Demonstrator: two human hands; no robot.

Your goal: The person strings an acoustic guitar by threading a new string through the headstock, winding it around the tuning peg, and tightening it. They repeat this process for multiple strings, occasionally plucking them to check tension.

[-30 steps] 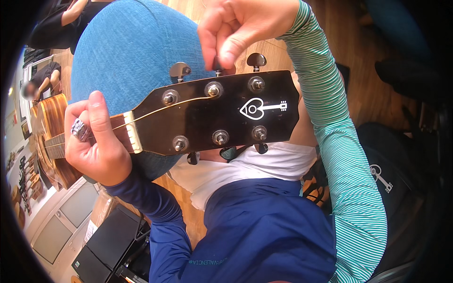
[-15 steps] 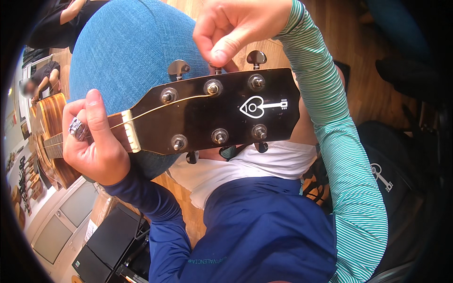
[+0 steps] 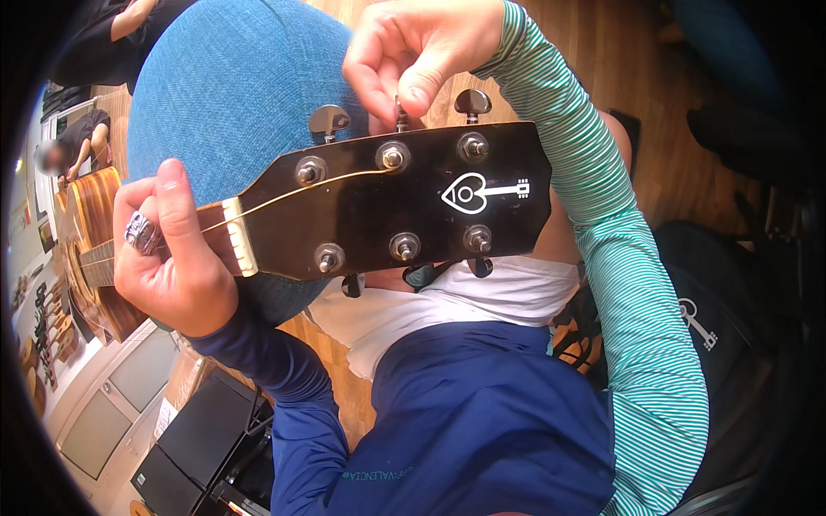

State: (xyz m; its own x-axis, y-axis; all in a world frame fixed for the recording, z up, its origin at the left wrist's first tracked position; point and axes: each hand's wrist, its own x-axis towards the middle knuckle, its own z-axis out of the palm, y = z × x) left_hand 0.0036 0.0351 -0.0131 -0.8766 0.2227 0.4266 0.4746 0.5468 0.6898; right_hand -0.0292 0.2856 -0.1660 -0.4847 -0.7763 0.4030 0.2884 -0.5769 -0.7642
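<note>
An acoustic guitar (image 3: 90, 232) lies across the view, its black headstock (image 3: 361, 215) with a white heart-and-key emblem turned up toward me. My left hand (image 3: 172, 258), with a chunky silver ring, is wrapped round the neck just left of the white nut (image 3: 240, 234). One gold string runs from there to the middle upper tuning post (image 3: 392, 158). My right hand (image 3: 413, 60) pinches the middle upper tuning peg (image 3: 400, 112) between thumb and fingers, between two other metal pegs. A rounded blue fabric seat (image 3: 219, 95) is behind the headstock.
People sit or bend at upper left (image 3: 86, 39) (image 3: 82, 142). Black equipment (image 3: 189, 439) stands by a pale door (image 3: 103, 404) at lower left. A black bag (image 3: 697, 370) with a white emblem is at right, on or near the wooden floor (image 3: 594, 43).
My right hand has shifted slightly left and its thumb has turned on the peg, exposing more of it. The headstock has moved a little up and right. My left hand stays round the neck.
</note>
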